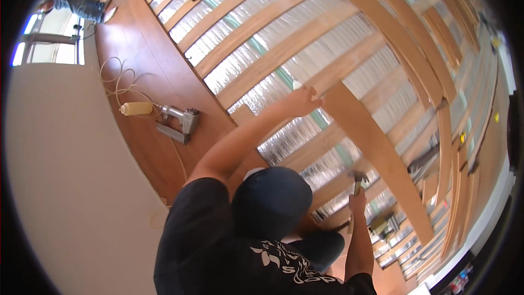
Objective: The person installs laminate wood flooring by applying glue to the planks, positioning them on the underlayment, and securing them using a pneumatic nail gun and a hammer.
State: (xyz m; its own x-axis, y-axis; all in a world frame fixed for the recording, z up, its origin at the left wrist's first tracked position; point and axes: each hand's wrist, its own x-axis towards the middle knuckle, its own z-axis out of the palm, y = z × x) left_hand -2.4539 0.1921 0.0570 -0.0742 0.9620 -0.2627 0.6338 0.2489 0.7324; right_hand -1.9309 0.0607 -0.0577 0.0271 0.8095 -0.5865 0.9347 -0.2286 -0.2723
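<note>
Neither of my hands shows in the view. Directly before me a person in a dark cap and black shirt (218, 257) crouches, seen from behind and above. That person's left hand (301, 102) reaches out to the wooden battens near the end of a long brown floor plank (376, 145); whether it holds anything I cannot make out. The person's right hand (357, 202) grips a hammer (358, 178), its head up, over the battens beside the plank. A silver nail gun (184, 123) lies on the laid brown flooring (144, 38), with a cream squeeze bottle (136, 109) next to it.
Wooden battens (289, 38) cross shiny foil sheeting (262, 82). A thin air hose (117, 76) loops over the laid flooring. Loose planks (393, 43) rest across the battens at right. A pale wall (65, 158) borders the left. Another person (76, 3) is at far left.
</note>
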